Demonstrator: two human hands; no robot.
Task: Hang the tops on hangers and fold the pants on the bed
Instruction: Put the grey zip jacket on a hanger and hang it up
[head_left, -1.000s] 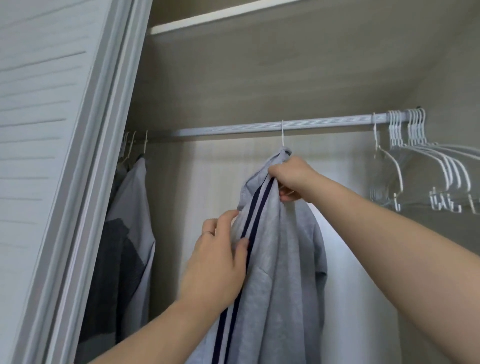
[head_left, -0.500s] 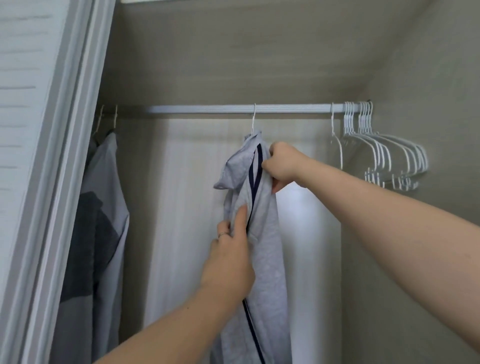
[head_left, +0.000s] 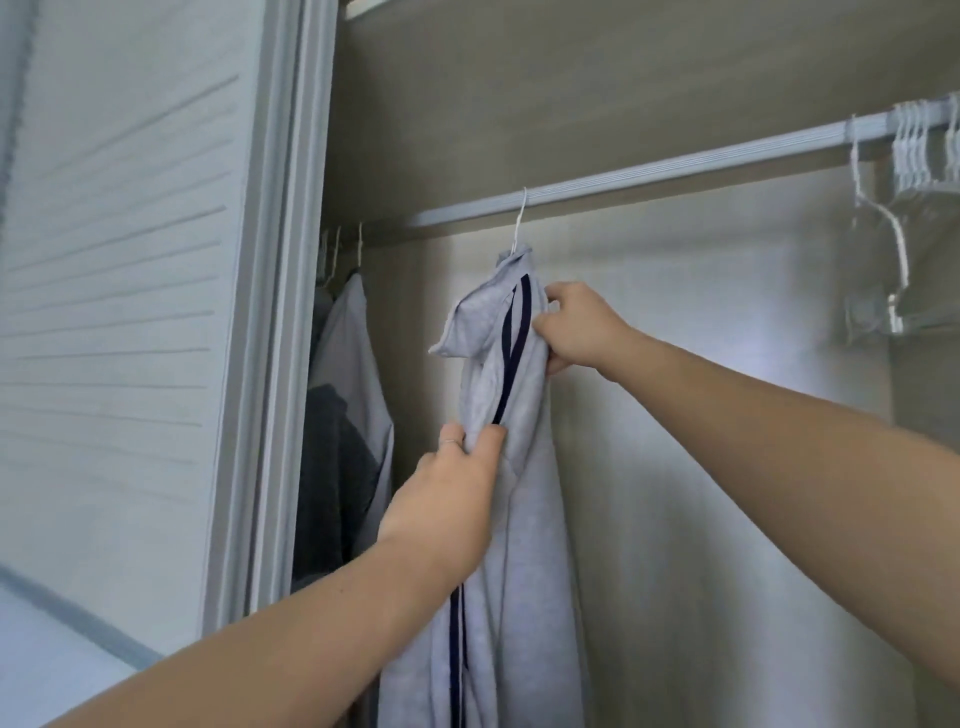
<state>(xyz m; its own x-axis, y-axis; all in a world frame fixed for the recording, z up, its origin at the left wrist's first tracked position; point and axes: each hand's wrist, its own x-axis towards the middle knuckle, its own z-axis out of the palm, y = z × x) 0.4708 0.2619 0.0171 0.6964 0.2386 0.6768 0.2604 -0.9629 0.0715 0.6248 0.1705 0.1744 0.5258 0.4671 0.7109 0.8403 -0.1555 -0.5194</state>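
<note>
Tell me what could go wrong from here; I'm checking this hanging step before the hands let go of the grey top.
1. Both the left hand and right hand grip the grey top; a hard tug might unseat the thin hanger hook from the rail.
2. The top hangs bunched, its collar flopped to one side; released like this, it may slide off the hanger or crease.

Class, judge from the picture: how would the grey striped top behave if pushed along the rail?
Probably floppy: the grey top drapes and bunches where the left hand and right hand grip it. Likely swings too, hanging from one thin hanger hook.
</note>
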